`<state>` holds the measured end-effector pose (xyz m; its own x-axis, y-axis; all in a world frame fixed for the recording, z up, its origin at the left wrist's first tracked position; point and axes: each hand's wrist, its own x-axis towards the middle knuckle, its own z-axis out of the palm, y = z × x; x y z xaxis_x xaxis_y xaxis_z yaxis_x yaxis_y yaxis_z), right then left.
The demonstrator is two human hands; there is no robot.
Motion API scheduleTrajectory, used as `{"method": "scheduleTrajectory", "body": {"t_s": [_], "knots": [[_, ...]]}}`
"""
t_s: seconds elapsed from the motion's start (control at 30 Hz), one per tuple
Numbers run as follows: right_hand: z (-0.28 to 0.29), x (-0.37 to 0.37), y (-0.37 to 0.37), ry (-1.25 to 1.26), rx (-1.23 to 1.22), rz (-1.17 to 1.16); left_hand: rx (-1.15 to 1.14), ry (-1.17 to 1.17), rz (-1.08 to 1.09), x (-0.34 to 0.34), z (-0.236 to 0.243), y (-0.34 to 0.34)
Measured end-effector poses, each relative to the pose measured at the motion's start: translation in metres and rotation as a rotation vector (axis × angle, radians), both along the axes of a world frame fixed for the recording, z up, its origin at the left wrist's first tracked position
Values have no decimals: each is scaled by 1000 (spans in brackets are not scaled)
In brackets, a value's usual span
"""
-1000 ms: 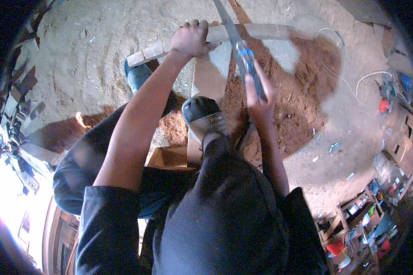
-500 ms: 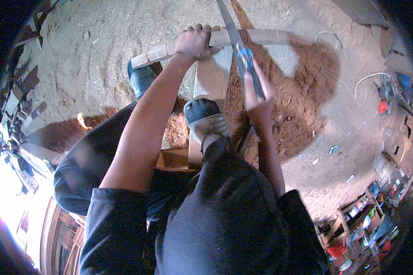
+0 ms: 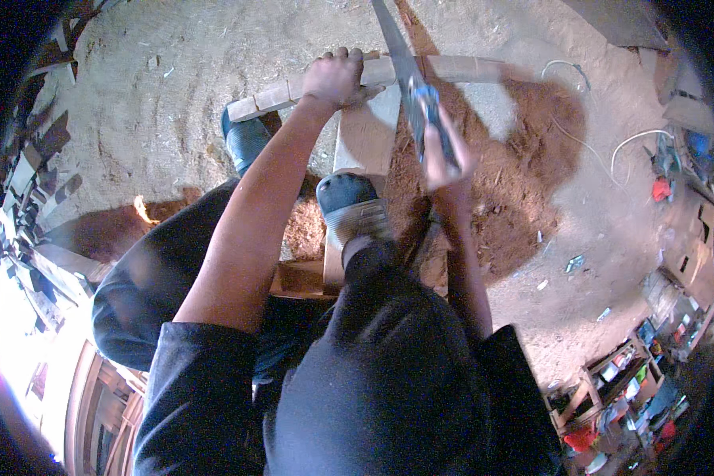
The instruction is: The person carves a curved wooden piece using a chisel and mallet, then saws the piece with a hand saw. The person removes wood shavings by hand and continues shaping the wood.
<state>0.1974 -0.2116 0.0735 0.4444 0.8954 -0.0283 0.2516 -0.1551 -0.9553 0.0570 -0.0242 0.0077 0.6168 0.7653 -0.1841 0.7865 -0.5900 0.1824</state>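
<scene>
While my left hand (image 3: 335, 77) stays clamped over the curved wooden strip (image 3: 452, 68) on the stool (image 3: 365, 139), my right hand (image 3: 444, 155), fingers wrapped round the handsaw (image 3: 408, 75), has drawn back slightly; I judge the cut is progressing.

Sandy dirt floor (image 3: 174, 95) strewn with reddish sawdust (image 3: 523, 182), cluttered shelves (image 3: 627, 381) at right.

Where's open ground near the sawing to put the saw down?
Bare sandy floor lies left of the wooden strip and left hand. Right of the saw in the right hand, red sawdust, then cables and cluttered crates.
</scene>
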Motion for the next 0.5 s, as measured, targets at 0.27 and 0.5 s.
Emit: {"method": "scheduleTrajectory", "body": {"t_s": [0.27, 0.5], "knots": [[50, -38, -101, 169, -172, -105, 38, -14, -30, 8, 10, -3], [43, -18, 1, 311, -240, -168, 37, -31, 18, -4, -4, 0]]}}
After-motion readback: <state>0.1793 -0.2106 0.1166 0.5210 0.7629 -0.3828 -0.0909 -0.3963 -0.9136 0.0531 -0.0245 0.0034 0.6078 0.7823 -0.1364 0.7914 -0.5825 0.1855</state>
